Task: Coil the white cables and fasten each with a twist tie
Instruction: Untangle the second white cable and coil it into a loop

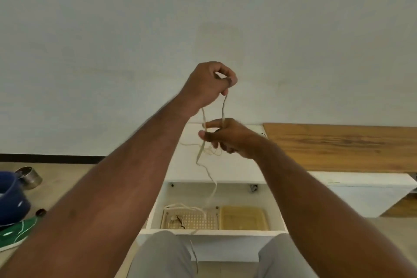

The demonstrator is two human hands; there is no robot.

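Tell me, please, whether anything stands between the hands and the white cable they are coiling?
Nothing visible does. The left hand already pinches the white cable up high, and the right hand holds it lower down. The loose end hangs freely toward the perforated tray in the drawer.

left hand (206, 84) pinches white cable (223, 106) | right hand (230, 137) grips it lower

Soft, even daylight fills the scene, dim rather than bright, with no glare. The pale wall (203, 18) shades greyer toward the upper corners. Shadows are faint and diffuse. The whole picture is slightly soft, blurred most at the forearms near the lower edge, and wide-angle distortion bows the floor line at the sides.
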